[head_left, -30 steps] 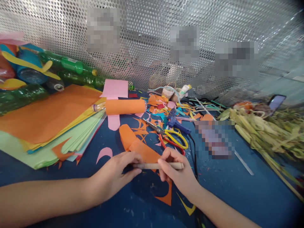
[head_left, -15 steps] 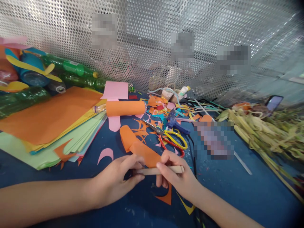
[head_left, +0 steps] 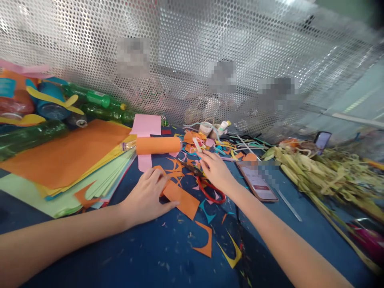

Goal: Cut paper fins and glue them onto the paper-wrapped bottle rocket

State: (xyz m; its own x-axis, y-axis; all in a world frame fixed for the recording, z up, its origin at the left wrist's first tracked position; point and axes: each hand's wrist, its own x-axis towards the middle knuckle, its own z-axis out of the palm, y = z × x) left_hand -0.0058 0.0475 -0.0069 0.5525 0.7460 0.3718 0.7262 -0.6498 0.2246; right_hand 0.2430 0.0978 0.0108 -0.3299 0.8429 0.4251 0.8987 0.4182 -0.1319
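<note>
- My left hand [head_left: 147, 196] lies flat, fingers spread, pressing down on the orange paper strip [head_left: 180, 199], which lies near the middle of the blue tabletop [head_left: 300, 236], closer to the front edge than the back
- The strip is partly rolled at its far end, under my left fingers, and its free end sticks out flat past my thumb toward the right
- My right hand [head_left: 215, 170] reaches further back over the tabletop, fingers loosely curled, with a small pale stick-like piece [head_left: 197, 144] at its fingertips; I cannot tell how firmly I pinch it
- Red-handled scissors [head_left: 210, 190] lie just beside and partly under my right hand, touching the paper scraps around them
- A bottle wrapped in orange paper [head_left: 157, 145] lies on its side behind both hands, on a pink sheet [head_left: 146, 125]
- A stack of coloured paper sheets [head_left: 69, 160], orange on top, fills the left side of the tabletop
- Green plastic bottles [head_left: 90, 98] lie along the back left edge against the perforated metal screen [head_left: 192, 48]
- A phone [head_left: 258, 182] lies just right of my right forearm
- Dried leaves and stalks [head_left: 327, 176] are heaped toward the right edge
- Orange and yellow cuttings [head_left: 207, 242] lie near the front edge
</note>
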